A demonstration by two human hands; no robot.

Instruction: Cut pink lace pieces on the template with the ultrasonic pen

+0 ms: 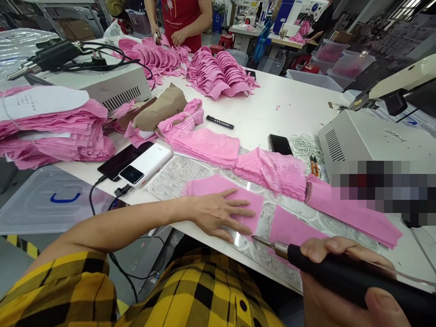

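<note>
My left hand point(221, 214) lies flat, fingers spread, on a pink fabric piece point(204, 185). Beneath the cloth is a clear, patterned plate point(177, 175). In my right hand point(350, 272) is a black-handled, soldering-iron-like tool point(327, 268). Its thin metal tip reaches the lower right edge of the cloth, near my left fingertips; I cannot tell if it touches. To the right lies another pink piece point(293, 225), partly hidden by the tool and hand. Behind it are stacks of pink lace pieces point(204, 145) and a long pink strip pile point(354, 211).
A white power bank point(146, 164), dark phone point(124, 161), black marker point(220, 122) and orange-handled snips point(314, 167) lie around. Grey boxes point(368, 141) flank the table. At left are bundled pink pieces point(57, 136). Across the table, a person in red point(182, 22) handles pink cloth.
</note>
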